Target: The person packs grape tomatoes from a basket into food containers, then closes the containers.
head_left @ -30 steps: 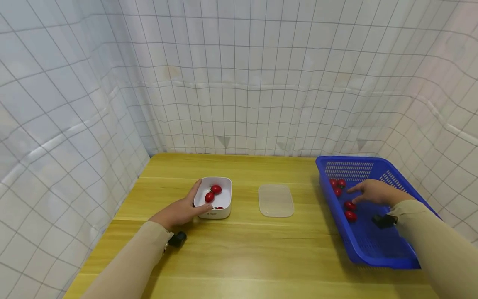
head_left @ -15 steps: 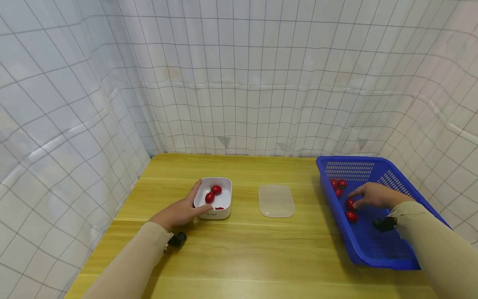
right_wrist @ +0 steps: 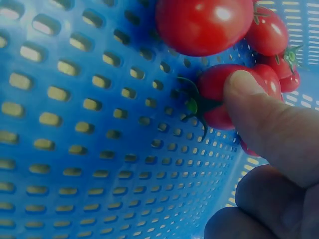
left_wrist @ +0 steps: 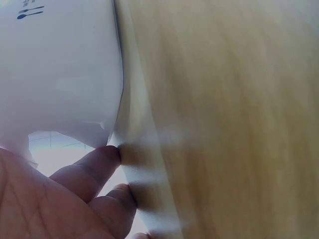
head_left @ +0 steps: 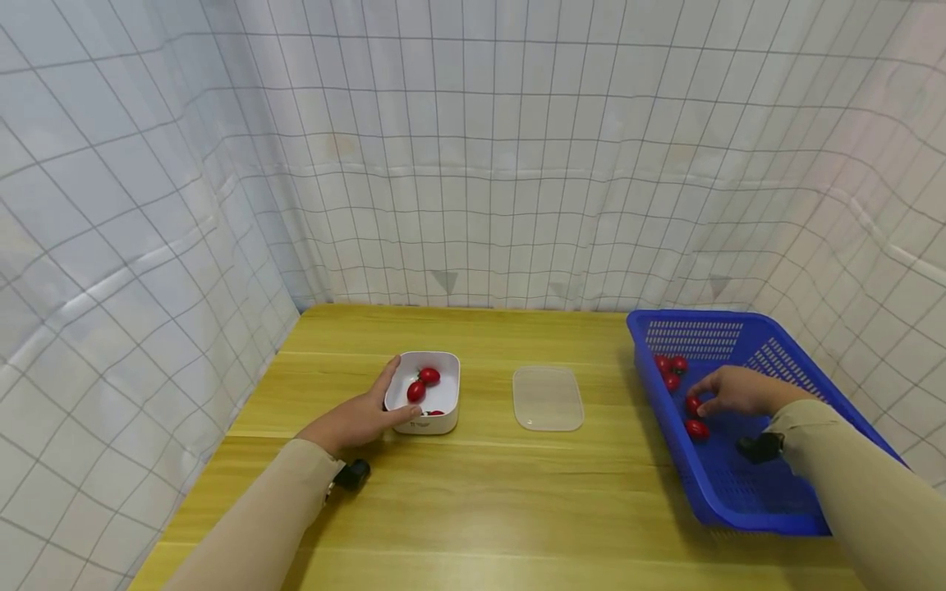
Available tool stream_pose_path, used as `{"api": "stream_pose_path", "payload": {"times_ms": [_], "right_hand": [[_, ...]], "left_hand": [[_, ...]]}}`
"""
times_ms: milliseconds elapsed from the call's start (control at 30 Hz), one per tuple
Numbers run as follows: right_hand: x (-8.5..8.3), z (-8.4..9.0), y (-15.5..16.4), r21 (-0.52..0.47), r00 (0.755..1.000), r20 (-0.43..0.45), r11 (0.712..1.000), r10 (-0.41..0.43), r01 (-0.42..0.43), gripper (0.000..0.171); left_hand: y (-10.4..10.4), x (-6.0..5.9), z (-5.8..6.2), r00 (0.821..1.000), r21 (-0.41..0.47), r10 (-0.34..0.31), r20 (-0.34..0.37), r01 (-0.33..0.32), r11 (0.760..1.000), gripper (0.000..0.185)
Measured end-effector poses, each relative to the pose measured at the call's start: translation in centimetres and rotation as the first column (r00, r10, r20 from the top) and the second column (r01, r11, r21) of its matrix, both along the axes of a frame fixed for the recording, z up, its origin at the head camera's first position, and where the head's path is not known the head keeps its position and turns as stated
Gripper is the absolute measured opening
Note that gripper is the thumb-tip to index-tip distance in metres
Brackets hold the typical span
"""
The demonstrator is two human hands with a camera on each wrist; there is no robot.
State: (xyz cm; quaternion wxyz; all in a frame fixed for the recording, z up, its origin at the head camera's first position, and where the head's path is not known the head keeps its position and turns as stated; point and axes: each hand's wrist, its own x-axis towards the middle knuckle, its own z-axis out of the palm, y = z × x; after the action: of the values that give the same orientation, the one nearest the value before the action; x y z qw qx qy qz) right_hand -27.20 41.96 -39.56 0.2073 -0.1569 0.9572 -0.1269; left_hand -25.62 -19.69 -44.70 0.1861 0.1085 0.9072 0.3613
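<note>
My left hand [head_left: 353, 420] holds a small white square container [head_left: 447, 420] at its left side, thumb over the near rim and fingers along the far left corner. Inside the container lie a few red cherry tomatoes [head_left: 429, 376], one partly hidden by the near wall. In the left wrist view, fingers [left_wrist: 84, 172] meet the container's wall [left_wrist: 60, 74]. My right hand [head_left: 742, 389] reaches into a blue perforated basket [head_left: 713, 501] and pinches a cherry tomato [right_wrist: 213, 97] with a green stem. Another tomato [head_left: 696, 429] lies just nearer, and several more [head_left: 672, 382] sit along the basket's left wall.
A translucent square lid [head_left: 548, 399] lies flat on the wooden table [head_left: 488, 501] between container and basket. White grid-patterned curtains [head_left: 488, 164] stand behind and on both sides. The basket's raised rim surrounds the right hand.
My right hand's fingers have closed around a tomato in the basket. The left hand and the container have stayed in place.
</note>
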Motion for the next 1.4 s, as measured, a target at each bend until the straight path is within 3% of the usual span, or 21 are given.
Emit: {"api": "stream_pose_path", "payload": {"times_ms": [1400], "right_hand": [[-0.03, -0.2, -0.28, -0.005, 0.999, 0.035, 1.0, 0.005, -0.005, 0.04]], "left_hand": [[0.22, 0.28, 0.36, 1.0, -0.024, 0.001, -0.006, -0.002, 1.0, 0.109]]}}
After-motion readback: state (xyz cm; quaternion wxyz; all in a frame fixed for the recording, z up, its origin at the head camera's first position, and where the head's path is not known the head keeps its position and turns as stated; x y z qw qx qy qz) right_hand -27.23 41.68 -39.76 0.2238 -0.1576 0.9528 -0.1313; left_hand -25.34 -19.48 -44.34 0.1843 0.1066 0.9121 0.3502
